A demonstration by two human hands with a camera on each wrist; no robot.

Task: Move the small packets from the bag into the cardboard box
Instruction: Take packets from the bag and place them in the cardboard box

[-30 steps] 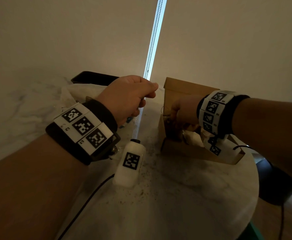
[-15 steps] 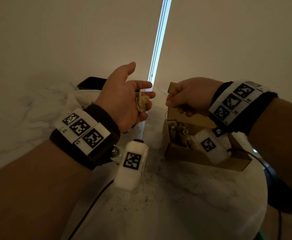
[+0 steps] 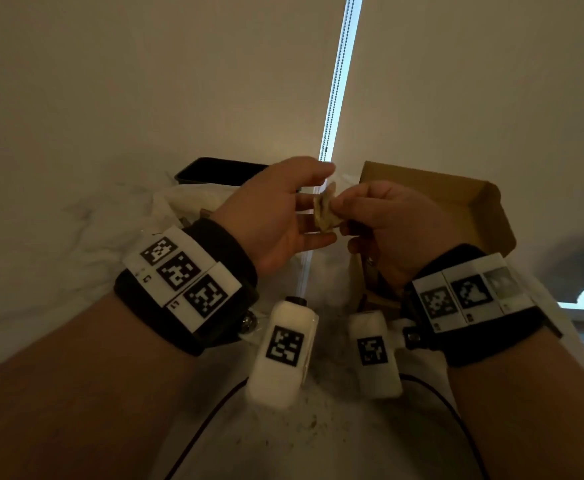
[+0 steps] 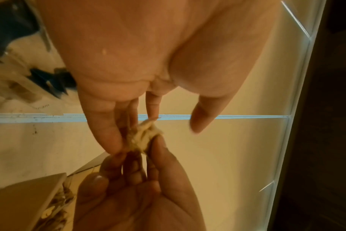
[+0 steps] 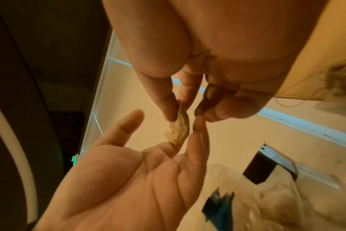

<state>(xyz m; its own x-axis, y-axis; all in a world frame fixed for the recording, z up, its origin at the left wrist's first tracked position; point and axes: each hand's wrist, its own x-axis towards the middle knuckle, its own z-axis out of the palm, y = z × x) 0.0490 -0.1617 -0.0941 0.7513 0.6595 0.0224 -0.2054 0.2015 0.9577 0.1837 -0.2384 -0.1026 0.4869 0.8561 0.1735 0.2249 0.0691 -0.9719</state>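
Room: dim, we faced pale roller blinds with a bright strip of daylight (image 3: 340, 81) and a bead chain between them.
Desk: white marble desk (image 3: 318, 438) lay under our arms, speckled with small dark crumbs, with thin black cables running across it.
Left hand: our left hand (image 3: 276, 216) was raised above the desk, palm turned toward the right hand, fingers straight and spread, thumb lifted clear; its grip was apart, and the fingertips (image 5: 199, 125) just touched the packet.
Right hand: our right hand (image 3: 387, 220) met the left at mid-height, its grip clamped on the packet between thumb and forefinger, the other fingers curled under.
Packet: small crumpled pale packet (image 3: 325, 209) hung in the air between the two hands, above the gap between bag and box; in the left wrist view (image 4: 142, 137) it looked blurred, so we could not read any print on it.
Bag: pale plastic bag (image 3: 186, 206) lay on the desk behind our left wrist, with dark blue shapes showing in the right wrist view (image 5: 217, 207).
Cardboard box: open brown cardboard box (image 3: 456, 199) stood behind our right hand, its flap up; small packets lay inside (image 4: 53, 207).
Other: dark flat object (image 3: 217, 171) rested beyond the bag, and both wrists wore black bands with square coded tags.
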